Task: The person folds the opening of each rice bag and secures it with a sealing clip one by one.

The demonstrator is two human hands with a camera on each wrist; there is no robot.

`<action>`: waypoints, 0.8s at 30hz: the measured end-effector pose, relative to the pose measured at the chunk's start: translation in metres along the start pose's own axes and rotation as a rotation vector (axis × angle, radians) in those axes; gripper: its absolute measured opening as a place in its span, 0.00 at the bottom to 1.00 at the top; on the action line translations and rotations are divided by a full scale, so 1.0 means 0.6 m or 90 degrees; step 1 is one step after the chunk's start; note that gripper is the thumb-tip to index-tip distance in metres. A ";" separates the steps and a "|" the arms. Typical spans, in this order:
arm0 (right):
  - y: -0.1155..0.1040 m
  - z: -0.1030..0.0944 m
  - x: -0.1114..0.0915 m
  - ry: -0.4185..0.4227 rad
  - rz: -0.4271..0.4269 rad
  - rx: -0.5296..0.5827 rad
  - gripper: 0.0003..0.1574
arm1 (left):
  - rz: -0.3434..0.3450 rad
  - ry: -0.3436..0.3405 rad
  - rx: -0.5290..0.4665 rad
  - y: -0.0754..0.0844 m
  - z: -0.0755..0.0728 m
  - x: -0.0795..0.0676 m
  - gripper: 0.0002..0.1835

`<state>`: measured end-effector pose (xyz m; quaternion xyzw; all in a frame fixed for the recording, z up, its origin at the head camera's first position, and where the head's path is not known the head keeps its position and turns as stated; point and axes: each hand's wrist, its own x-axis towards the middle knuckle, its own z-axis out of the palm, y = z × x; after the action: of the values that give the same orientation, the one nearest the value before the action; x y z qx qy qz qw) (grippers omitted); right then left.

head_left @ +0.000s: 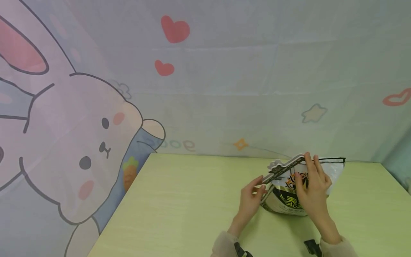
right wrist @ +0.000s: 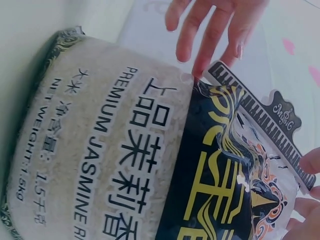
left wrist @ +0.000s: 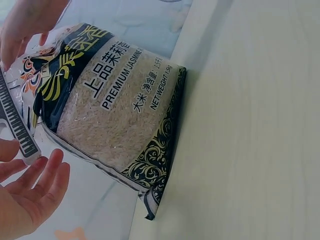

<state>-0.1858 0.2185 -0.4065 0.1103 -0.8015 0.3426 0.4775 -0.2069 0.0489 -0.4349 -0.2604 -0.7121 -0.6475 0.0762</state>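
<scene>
A bag of jasmine rice [head_left: 289,203] stands on the right part of the table, its white top [head_left: 334,171] leaning right. Along its upper left edge slants a flat strip printed with piano keys [head_left: 282,171], bearing a tab that reads "Music" [right wrist: 284,111]. My left hand [head_left: 249,200] pinches the strip's lower end between thumb [left wrist: 9,150] and fingers. With its fingertips at the strip's upper end, my right hand [head_left: 313,189] pinches there, thumb in front of the bag. In the right wrist view only its fingertips [right wrist: 311,161] show, at the right edge.
The pale yellow table [head_left: 179,200] reaches back to a printed cloth [head_left: 224,89] with a large cartoon rabbit [head_left: 80,142] and hearts. Dark straps [head_left: 312,247] show at both wrists near the front edge.
</scene>
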 end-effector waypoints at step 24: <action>-0.018 -0.003 -0.058 -0.056 -0.005 -0.035 0.34 | 0.054 0.027 0.114 -0.026 -0.021 -0.017 0.17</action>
<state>-0.1613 0.2065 -0.4303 0.1154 -0.8305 0.3132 0.4460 -0.2087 0.0338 -0.4515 -0.2685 -0.7537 -0.5829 0.1414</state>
